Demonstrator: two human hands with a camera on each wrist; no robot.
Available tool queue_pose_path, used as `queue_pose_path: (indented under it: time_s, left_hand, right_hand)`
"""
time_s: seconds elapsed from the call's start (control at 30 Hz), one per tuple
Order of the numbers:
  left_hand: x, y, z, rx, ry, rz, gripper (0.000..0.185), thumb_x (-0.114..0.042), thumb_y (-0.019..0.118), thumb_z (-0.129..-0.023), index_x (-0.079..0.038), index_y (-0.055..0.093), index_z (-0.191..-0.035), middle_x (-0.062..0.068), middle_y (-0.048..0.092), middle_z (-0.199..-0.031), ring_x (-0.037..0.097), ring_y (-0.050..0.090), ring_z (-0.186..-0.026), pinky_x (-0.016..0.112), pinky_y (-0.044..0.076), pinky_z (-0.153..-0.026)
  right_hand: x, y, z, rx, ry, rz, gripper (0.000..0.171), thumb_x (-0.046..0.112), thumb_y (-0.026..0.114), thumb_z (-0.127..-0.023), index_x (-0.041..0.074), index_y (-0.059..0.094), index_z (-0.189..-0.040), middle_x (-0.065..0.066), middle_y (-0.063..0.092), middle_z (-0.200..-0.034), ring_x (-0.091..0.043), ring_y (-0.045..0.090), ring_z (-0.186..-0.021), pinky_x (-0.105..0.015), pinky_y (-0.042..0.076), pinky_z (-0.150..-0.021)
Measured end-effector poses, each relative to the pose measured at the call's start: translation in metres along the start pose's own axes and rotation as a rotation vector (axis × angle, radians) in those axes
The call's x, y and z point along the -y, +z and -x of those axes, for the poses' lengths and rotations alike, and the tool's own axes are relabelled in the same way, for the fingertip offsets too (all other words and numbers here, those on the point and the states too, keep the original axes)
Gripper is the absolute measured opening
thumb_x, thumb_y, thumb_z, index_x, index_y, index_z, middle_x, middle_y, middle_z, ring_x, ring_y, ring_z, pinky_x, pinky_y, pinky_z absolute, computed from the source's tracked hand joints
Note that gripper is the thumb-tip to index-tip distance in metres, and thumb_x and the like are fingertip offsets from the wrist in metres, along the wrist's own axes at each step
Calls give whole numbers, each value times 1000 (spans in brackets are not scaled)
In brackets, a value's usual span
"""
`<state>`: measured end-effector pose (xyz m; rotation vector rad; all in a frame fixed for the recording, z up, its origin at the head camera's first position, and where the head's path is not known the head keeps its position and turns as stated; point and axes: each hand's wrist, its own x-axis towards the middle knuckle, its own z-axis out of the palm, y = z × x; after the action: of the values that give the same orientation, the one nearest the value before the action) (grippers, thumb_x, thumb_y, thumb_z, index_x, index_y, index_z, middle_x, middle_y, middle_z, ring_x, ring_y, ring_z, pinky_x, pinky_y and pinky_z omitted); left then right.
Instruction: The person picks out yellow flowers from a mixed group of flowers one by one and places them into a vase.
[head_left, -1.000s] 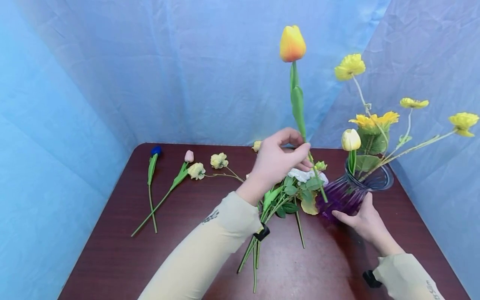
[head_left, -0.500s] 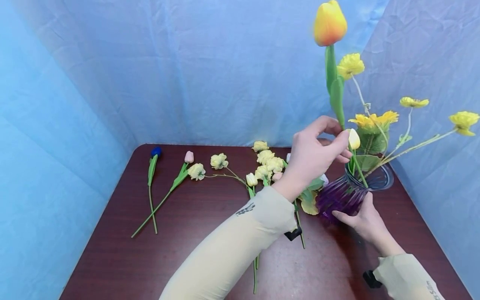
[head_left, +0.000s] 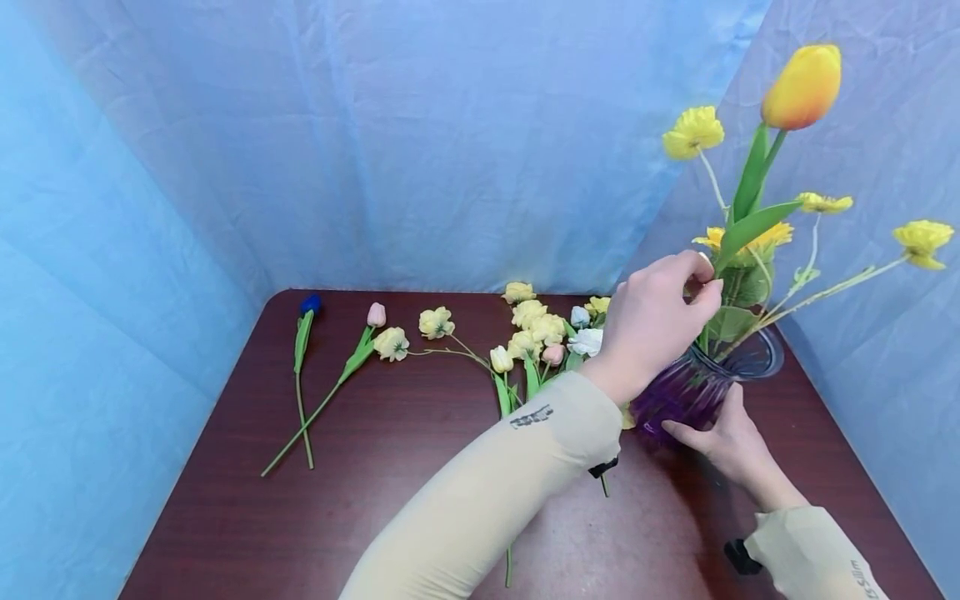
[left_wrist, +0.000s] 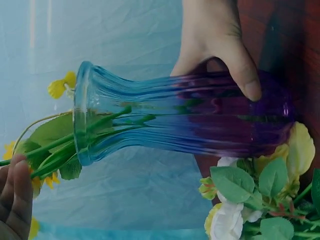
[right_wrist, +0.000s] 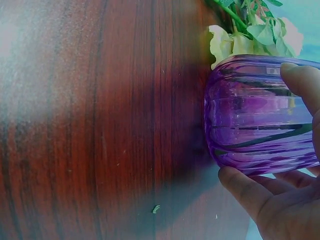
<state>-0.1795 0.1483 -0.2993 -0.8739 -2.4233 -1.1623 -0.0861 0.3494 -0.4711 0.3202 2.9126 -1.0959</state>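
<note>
**A:** Scanning left to right: on the dark wood bench (head_left: 390, 467) there's a blue-headed stem (head_left: 303, 367), next to it a pink tulip (head_left: 352, 358), then a heap of small yellow and white blooms (head_left: 536, 329) in the middle. Nobody's touching any of that.

**B:** And the hands?

**A:** The left hand (head_left: 651, 325) reaches across, forearm angled up from bottom centre, wrist a bit cocked, fingers pinched on the stem of the orange tulip (head_left: 802, 86) right above the mouth of the purple glass vase (head_left: 686, 392). So that grip is clamped on the stem. The tulip's bottom end looks to be inside the neck already, with the head leaning up and to the right among the yellow flowers (head_left: 693, 132) standing in there.

**B:** So it's the seating step?

**A:** I'd say so. Looks like it's nearly in; what's left, I reckon, is sliding the stem down and loosening the pinch without knocking the others.

**B:** Right hand?

**A:** The right hand (head_left: 726, 446) sits low beside the vase, thumb and fingers curled round the belly, steadying it. The right wrist view shows the fingertips (right_wrist: 300, 80) pressed on the ribbed glass.
</note>
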Motion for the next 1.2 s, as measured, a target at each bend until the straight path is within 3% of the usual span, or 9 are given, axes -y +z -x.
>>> queue_pose_path:
  time_s: [0.2,0.27,0.47,0.63,0.77,0.9,1.03,1.2]
  left_hand:
    - [-11,5,-2,149,-77,-177,17,-39,60,-104,-32,74,-109,-21,69,-90,-3,59,-67,15,41,-52]
    - [-13,7,-2,209,-88,-221,21,-45,57,-104,-36,74,-110,-20,70,-89,0,63,-67,18,42,-51]
    - [-9,11,8,312,-38,-286,25,-47,53,-105,-34,72,-94,-18,67,-80,6,68,-72,23,48,-55]
    - [4,12,26,325,16,-256,21,-42,58,-104,-33,76,-99,-22,72,-91,0,68,-81,17,51,-66]
    - [23,8,48,309,10,-236,18,-41,61,-103,-33,77,-98,-22,72,-90,-2,66,-81,17,50,-67]
    - [52,-2,67,323,-40,-244,18,-38,62,-103,-31,75,-93,-21,68,-83,-1,60,-70,20,45,-59]
    - [83,-12,83,388,-169,-255,14,-35,62,-103,-27,74,-99,-15,66,-81,3,53,-61,23,41,-52]
    - [122,-22,101,439,-350,-269,24,-35,62,-102,-23,58,-81,-7,52,-68,13,50,-56,31,41,-49]
  right_hand:
    - [-2,0,-1,7,12,-11,105,43,80,-88,-8,10,-147,-36,46,-131,-47,52,-116,-53,43,-89]
    - [-2,1,-1,-2,6,-4,104,43,80,-88,-7,11,-147,-35,47,-130,-45,53,-115,-46,44,-87]
    - [-3,2,0,-38,-19,-1,99,41,82,-86,-6,17,-142,-32,50,-126,-41,55,-109,-25,39,-79]
    - [-3,4,0,-66,-38,-10,97,38,83,-86,-7,18,-142,-35,49,-129,-44,55,-112,-33,41,-84]
    - [-2,5,0,-76,-48,-29,96,35,84,-86,-7,18,-142,-36,47,-130,-47,53,-114,-49,41,-88]
    - [-1,5,0,-60,-38,-40,98,36,84,-86,-7,16,-143,-36,45,-130,-50,52,-115,-59,41,-91]
    - [0,5,1,-35,-18,-41,102,39,82,-87,-6,13,-146,-38,43,-133,-53,50,-118,-65,40,-94]
    - [-2,4,2,-10,-3,-38,104,40,81,-88,-5,9,-148,-38,41,-136,-54,48,-121,-68,39,-97]
